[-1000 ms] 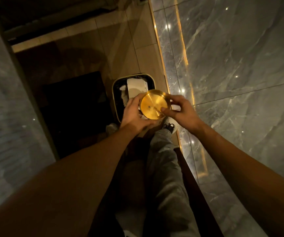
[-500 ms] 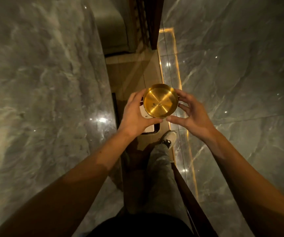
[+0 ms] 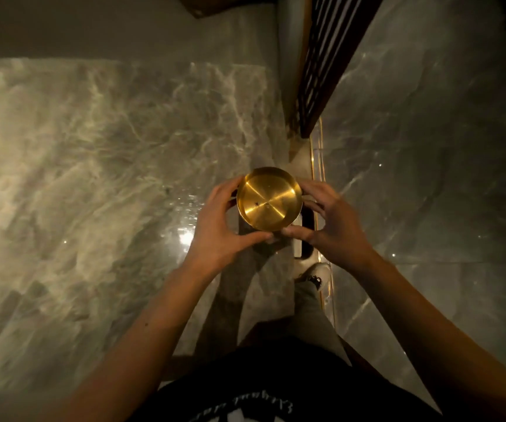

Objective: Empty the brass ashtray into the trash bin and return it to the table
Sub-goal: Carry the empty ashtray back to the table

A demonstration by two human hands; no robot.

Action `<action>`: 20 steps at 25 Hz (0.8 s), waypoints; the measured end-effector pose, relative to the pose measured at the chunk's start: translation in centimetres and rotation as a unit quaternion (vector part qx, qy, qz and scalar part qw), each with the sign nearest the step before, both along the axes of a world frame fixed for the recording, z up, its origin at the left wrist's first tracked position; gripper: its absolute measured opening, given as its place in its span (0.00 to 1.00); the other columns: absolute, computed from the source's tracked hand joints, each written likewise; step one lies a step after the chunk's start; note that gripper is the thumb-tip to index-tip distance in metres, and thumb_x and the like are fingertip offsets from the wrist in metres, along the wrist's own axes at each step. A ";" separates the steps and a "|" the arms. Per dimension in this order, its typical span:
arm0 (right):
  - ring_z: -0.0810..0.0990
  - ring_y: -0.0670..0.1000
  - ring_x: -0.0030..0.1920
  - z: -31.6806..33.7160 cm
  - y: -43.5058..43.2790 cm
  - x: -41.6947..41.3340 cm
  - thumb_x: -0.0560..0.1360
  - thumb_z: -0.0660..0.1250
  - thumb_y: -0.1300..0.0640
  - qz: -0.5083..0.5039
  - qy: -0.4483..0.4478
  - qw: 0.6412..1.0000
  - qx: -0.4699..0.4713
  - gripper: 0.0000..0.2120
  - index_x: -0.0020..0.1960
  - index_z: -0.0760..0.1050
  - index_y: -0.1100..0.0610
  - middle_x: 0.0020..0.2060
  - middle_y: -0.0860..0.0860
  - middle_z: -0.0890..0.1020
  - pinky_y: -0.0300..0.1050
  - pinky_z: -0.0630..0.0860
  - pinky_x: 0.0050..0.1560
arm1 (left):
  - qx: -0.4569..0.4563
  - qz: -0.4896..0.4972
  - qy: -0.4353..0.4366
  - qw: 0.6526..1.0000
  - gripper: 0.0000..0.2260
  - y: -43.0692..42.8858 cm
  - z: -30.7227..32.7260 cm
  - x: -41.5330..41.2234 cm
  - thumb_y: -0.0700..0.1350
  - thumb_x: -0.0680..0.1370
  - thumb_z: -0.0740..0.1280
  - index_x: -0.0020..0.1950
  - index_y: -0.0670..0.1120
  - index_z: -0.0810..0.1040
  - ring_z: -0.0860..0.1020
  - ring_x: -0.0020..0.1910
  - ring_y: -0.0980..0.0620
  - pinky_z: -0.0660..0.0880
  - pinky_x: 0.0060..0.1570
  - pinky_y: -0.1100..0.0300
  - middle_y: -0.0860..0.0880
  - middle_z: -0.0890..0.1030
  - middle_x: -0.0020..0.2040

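The round brass ashtray (image 3: 269, 203) is held upright in front of me, its shiny inside facing up with only a few dark specks in it. My left hand (image 3: 218, 226) grips its left rim and underside. Fingers and thumb of my right hand (image 3: 330, 226) hold its right rim. It hovers over the right edge of the grey marble table (image 3: 93, 178). Only a white and dark corner of the trash bin (image 3: 303, 239) shows below my right hand, on the floor.
A marble wall (image 3: 428, 178) with a lit gold strip runs down the right. A dark slatted wooden panel (image 3: 324, 71) stands at the top centre. My grey trouser leg and white shoe (image 3: 314, 274) are beside the bin.
The ashtray has risen from over the open bin and moved left toward the marble table top. My view has swung from the bin to the table; both hands kept their hold.
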State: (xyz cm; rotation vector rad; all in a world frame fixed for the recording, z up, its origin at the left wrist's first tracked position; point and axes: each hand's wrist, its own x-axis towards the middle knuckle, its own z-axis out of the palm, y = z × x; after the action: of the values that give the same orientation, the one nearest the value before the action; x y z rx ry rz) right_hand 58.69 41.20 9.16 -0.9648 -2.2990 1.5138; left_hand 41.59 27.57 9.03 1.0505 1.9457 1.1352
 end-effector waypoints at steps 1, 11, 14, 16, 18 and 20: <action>0.71 0.35 0.63 0.7 -1.1 -1.1 0.63 0.80 0.54 0.004 0.003 1.000 0.005 0.39 0.71 0.67 0.52 0.64 0.45 0.72 0.30 0.70 0.62 | 0.008 0.006 0.002 1.000 0.44 -1.3 0.5 -1.1 0.53 0.60 0.81 0.72 0.49 0.68 0.73 0.65 0.56 0.72 0.65 0.63 0.51 0.71 0.68; 0.73 0.39 0.63 4.0 -6.9 -5.7 0.64 0.80 0.58 0.075 0.056 0.995 -0.023 0.39 0.71 0.68 0.55 0.64 0.48 0.73 0.33 0.70 0.64 | 0.023 0.100 0.058 0.993 0.42 -9.7 4.5 -3.1 0.51 0.60 0.82 0.71 0.46 0.70 0.73 0.63 0.59 0.71 0.61 0.69 0.48 0.72 0.65; 0.73 0.43 0.65 4.9 -7.8 -6.1 0.63 0.80 0.56 0.121 0.067 0.990 -0.022 0.39 0.71 0.69 0.53 0.65 0.48 0.73 0.38 0.71 0.66 | 0.026 0.155 0.065 0.985 0.42 -11.7 5.5 -1.9 0.51 0.59 0.83 0.70 0.48 0.70 0.74 0.63 0.58 0.73 0.61 0.65 0.49 0.72 0.65; 0.73 0.44 0.65 5.5 -8.7 -6.3 0.63 0.80 0.56 0.133 0.078 0.988 -0.011 0.38 0.70 0.69 0.52 0.64 0.48 0.73 0.40 0.71 0.67 | 0.027 0.175 0.065 0.982 0.42 -12.9 6.1 -1.5 0.51 0.59 0.83 0.70 0.49 0.71 0.74 0.63 0.57 0.74 0.62 0.60 0.50 0.73 0.65; 0.73 0.43 0.65 5.9 -9.5 -6.6 0.63 0.79 0.56 0.136 0.082 0.987 -0.009 0.39 0.71 0.68 0.51 0.64 0.47 0.73 0.39 0.71 0.67 | 0.028 0.176 0.071 0.981 0.42 -13.9 6.6 -1.9 0.50 0.59 0.83 0.70 0.49 0.70 0.74 0.64 0.56 0.75 0.62 0.58 0.50 0.73 0.65; 0.73 0.43 0.65 6.2 -10.3 -7.3 0.63 0.79 0.56 0.140 0.078 0.987 -0.015 0.39 0.71 0.67 0.51 0.64 0.46 0.73 0.39 0.71 0.67 | 0.027 0.177 0.077 0.981 0.43 -14.7 6.9 -2.5 0.51 0.58 0.83 0.70 0.49 0.70 0.73 0.64 0.57 0.74 0.63 0.59 0.50 0.72 0.65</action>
State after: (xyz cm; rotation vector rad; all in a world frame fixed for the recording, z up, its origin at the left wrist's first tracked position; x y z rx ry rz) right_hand 51.40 30.87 15.33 -0.5218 -2.3791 1.6667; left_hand 39.05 12.92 15.92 0.8603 2.3023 1.3350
